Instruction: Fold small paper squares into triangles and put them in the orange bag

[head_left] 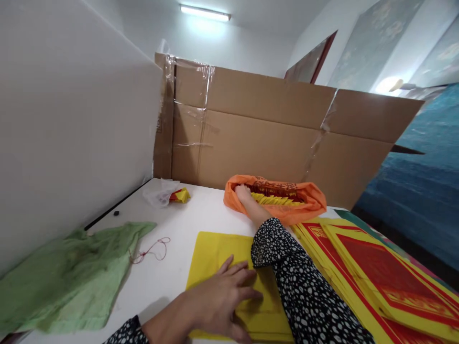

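Rested left hand [229, 295] loosely open on yellow paper [211, 248], with right hand [243, 192], grip unclear, inside orange bag [283, 213].

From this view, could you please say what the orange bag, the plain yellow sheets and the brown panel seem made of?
Orange bag: likely thin, low-sheen plastic, given its soft crumples. Plain yellow sheets: probably matte paper, flat and straight-edged. Brown panel: dull cardboard, apparently, with fold lines and glossy tape.
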A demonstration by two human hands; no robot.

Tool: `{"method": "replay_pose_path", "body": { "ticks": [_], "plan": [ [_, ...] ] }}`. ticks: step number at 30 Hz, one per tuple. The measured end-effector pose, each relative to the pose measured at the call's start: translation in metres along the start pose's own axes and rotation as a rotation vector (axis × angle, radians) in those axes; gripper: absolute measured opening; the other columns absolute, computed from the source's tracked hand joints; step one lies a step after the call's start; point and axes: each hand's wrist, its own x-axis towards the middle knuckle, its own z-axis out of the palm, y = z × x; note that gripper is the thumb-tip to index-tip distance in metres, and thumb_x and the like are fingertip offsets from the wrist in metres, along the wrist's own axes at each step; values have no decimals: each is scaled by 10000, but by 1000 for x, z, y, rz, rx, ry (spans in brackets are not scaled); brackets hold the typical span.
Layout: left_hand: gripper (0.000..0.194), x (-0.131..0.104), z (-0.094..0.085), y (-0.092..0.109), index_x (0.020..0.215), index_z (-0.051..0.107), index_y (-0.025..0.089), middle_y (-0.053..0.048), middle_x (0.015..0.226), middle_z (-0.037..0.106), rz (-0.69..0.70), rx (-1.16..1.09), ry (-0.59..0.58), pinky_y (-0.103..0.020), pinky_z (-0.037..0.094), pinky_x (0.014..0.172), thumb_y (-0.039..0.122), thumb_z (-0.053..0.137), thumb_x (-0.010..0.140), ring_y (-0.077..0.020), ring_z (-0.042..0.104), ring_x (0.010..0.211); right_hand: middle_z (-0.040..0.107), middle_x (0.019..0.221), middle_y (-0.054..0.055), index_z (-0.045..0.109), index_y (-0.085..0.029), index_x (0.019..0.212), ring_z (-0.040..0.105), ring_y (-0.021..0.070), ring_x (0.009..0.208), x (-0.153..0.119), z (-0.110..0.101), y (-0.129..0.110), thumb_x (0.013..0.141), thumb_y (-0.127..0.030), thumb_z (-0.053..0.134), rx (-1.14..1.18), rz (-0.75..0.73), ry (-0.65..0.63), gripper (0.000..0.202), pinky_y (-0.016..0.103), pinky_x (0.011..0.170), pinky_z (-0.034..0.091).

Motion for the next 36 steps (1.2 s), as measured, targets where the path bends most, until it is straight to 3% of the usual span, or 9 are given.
{"method": "replay_pose_path", "body": {
  "ticks": [3,7,9,12,15,19,24,30,36],
  "plan": [
    [824,1,-2,3,1369,504,291,-151,1487,394,-36,13,-54,-691,110,1093,535,790,636,-459,274,1378,633,1044,140,690,-118,890,536,299,1097,-12,-18,-5,897,-197,556,-166,72,-41,156,410,910,390],
    [769,4,-6,6,1371,507,277,-166,1491,384,-55,3,-85,-684,126,1092,481,778,681,-449,261,1388,609,1164,132,694,-162,980,496,291,1152,-47,-74,-9,845,-202,623,-283,66,-115,157,429,991,316],
    [720,5,-7,8,1357,517,300,-134,1483,409,-39,-40,-60,-643,123,1117,424,783,699,-412,269,1397,647,1101,93,697,-193,994,547,260,1079,-85,-106,-12,852,-234,622,-290,28,-197,166,398,968,343],
    [673,6,-8,10,1340,532,298,-117,1470,434,-44,-83,-54,-612,107,1134,386,777,720,-379,298,1394,696,994,50,689,-227,1048,617,221,914,-164,-146,-17,887,-272,577,-222,-123,-470,201,363,872,426],
    [635,9,-9,13,1311,558,284,-117,1451,460,-56,-105,-79,-599,101,1137,393,775,724,-362,311,1393,699,1089,34,687,-278,1075,617,243,1027,-244,-166,-18,828,-310,673,-164,-192,-627,249,417,959,413],
    [568,13,-9,17,1271,591,288,-112,1427,491,-94,-95,-90,-587,120,1136,379,767,739,-355,321,1389,582,1331,74,641,-269,1198,512,248,1244,-305,-168,-7,805,-257,704,-44,-165,-560,398,441,1040,401],
    [526,13,-5,22,1205,629,272,-105,1372,547,-97,-102,-6,-559,155,1140,306,794,707,-331,405,1341,606,1303,71,648,-273,1186,516,229,1250,-316,-165,8,829,-299,686,46,-220,-480,360,463,1048,419],
    [521,9,-6,25,1221,614,265,-114,1373,548,-107,-115,5,-552,192,1127,358,772,733,-319,425,1332,657,1234,54,681,-276,1126,588,215,1168,-315,-161,11,894,-248,567,46,-308,-463,260,451,1008,454],
    [460,13,-12,25,1121,677,285,-83,1299,612,-121,-167,28,-471,311,1080,347,807,684,-313,501,1267,746,997,23,747,-282,893,675,229,956,-305,-158,5,877,-209,541,1,-187,-397,220,400,897,478]
  ]
}}
